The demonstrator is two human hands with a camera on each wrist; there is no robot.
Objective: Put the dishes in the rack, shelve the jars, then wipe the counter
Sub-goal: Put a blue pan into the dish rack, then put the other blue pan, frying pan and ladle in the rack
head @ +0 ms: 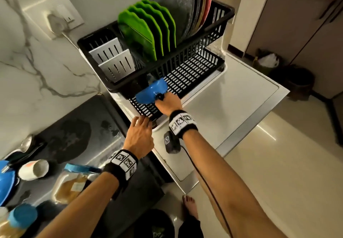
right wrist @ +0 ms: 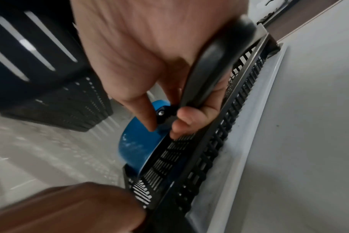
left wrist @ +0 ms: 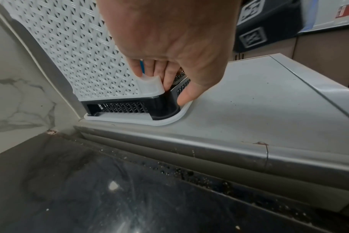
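The right hand [head: 168, 102] wraps its fingers [right wrist: 187, 116] round the black handle [right wrist: 215, 66] of a small blue pan [head: 151, 92], with the index finger stretched forward onto the blue wall beside the rivet, probably to steer it. The pan lies tilted, rim against the slatted lower tier [head: 187, 74] of the black rack [head: 204, 39], half tucked beneath the upper basket; the low approach looks chosen to clear that basket.

The left hand [head: 139, 135] holds the rack's near corner [left wrist: 169, 97]: its fingers curl over the edge, the thumb presses the outer wall just above the white drip tray [left wrist: 165, 122]. That looks like bracing, so the rack does not slide as the pan goes in.

Up top, green plates [head: 148, 28] stand on edge in the slots, with larger ones behind and two white cutlery holders [head: 113, 61] to the left.

On the dark counter [head: 83, 132] to the left wait a lidded jar [head: 74, 182], a white cup [head: 35, 169] on its side, a blue dish [head: 5, 182] and a spoon [head: 26, 143]. Shelving and wiping seem not yet begun.
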